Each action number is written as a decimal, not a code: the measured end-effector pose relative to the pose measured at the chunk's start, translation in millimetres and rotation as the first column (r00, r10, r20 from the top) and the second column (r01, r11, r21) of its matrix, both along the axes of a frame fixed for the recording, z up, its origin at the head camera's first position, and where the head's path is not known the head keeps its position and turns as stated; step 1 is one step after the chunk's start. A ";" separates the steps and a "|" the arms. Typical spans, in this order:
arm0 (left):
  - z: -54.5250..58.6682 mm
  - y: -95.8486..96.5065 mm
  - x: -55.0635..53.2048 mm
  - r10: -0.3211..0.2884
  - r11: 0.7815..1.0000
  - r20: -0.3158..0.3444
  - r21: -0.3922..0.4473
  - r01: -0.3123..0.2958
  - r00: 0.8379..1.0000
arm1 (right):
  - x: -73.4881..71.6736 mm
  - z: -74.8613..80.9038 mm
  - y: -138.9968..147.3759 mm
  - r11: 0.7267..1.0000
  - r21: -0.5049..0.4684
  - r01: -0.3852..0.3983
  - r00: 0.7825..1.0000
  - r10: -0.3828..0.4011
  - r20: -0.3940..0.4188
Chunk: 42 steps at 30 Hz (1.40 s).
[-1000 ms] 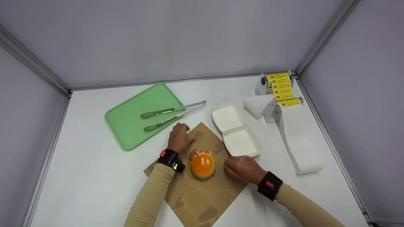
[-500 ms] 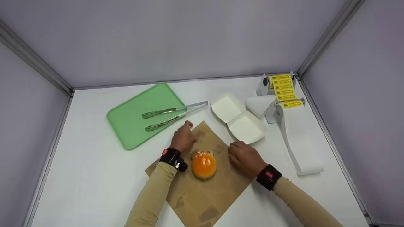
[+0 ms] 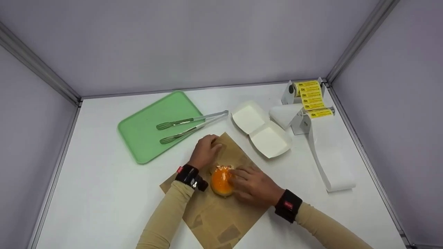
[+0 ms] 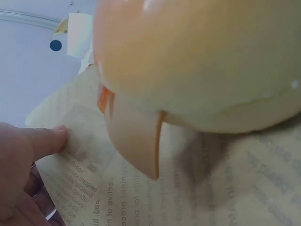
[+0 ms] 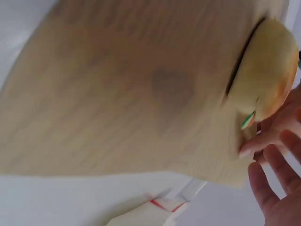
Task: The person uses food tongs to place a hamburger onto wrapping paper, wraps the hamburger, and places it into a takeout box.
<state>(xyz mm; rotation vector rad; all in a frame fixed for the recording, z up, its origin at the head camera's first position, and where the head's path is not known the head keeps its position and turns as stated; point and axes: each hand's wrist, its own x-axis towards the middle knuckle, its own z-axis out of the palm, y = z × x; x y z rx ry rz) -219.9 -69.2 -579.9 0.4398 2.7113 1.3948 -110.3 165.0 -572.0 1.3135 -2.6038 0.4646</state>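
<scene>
A burger (image 3: 219,184) with a glossy orange-brown bun sits on a sheet of brown printed wrapping paper (image 3: 211,216), turned cornerwise on the table. My left hand (image 3: 203,153) pinches the paper's upper left edge; in the left wrist view its thumb (image 4: 49,141) lies on top and the other fingers are behind the sheet. A pale slice (image 4: 134,134) pokes out from under the bun there. My right hand (image 3: 258,186) is over the paper at the burger's right side, its fingertips overlapping the bun. The right wrist view shows those fingers (image 5: 277,174) spread and relaxed.
An opened white takeaway box (image 3: 271,140) stands beyond the paper to the right. Metal tongs (image 3: 185,133) with whisk-shaped ends lie partly on a green tray (image 3: 138,138) at the left. A yellow label roll on a dispenser (image 3: 301,122) trails backing paper at the right.
My right hand first moves up along the paper's right edge, and the white box shifts up and right. Then the hand comes left to the burger, fingers extended. My left hand has shifted slightly right.
</scene>
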 end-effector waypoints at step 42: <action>-7.9 -21.2 113.1 -0.317 0.925 -0.474 -0.347 0.156 0.822 | 11.1 -13.8 -4.3 0.997 0.080 0.015 0.999 -0.011 -0.041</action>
